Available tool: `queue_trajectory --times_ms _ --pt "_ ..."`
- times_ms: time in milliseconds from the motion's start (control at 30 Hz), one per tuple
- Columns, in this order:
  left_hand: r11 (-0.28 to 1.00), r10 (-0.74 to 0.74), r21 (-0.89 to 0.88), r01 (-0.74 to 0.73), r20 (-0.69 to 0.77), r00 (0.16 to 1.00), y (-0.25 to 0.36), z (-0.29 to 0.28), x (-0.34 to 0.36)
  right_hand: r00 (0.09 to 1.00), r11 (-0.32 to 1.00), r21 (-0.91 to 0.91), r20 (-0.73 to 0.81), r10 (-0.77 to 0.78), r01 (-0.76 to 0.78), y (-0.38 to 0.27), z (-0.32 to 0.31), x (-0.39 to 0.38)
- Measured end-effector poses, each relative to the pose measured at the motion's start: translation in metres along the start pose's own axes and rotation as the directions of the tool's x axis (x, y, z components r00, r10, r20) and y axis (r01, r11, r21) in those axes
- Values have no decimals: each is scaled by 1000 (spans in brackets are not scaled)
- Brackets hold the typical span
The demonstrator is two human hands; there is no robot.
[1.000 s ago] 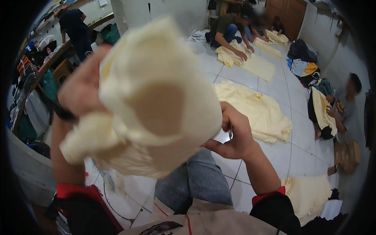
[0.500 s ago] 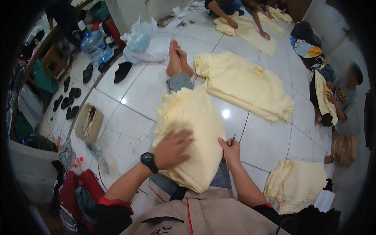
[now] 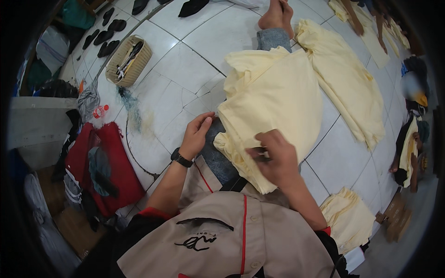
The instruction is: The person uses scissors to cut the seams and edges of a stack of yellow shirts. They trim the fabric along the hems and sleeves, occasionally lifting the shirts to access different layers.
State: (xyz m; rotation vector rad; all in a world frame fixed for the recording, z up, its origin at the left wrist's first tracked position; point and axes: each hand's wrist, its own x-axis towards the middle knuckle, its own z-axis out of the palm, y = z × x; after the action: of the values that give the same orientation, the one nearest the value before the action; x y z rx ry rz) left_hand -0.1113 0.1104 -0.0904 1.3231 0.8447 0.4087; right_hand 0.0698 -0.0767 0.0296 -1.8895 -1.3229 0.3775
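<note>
A stack of folded pale yellow cloth lies across my lap and outstretched leg. My left hand, with a black watch at the wrist, is closed in a pinch beside the cloth's left edge; whatever is between the fingertips is too small to make out. Over the near part of the cloth, my right hand is closed around a small dark tool, blurred, that looks like thread snips.
More yellow cloth lies folded to the right, with another pile near my right elbow. At left stand a beige basket of tools, a red garment and black sandals. Other people's arms work at far right.
My view has turned left and down. My left hand has come off the cloth's top to its left edge; my right hand has moved from the right edge over the cloth with the tool.
</note>
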Motion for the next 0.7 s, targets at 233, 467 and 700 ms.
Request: queue_trajectory --times_ms 233,467,700 --pt "944 324 20 -328 -223 919 17 22 -4 981 928 -371 163 106 -39 9 24 0" --pt "456 708 578 -676 224 669 65 64 -4 981 952 -237 -58 183 -192 5 -47 -19" --pt "461 612 521 -718 399 683 78 66 -10 891 834 -313 -125 438 -454 29 -113 -48"
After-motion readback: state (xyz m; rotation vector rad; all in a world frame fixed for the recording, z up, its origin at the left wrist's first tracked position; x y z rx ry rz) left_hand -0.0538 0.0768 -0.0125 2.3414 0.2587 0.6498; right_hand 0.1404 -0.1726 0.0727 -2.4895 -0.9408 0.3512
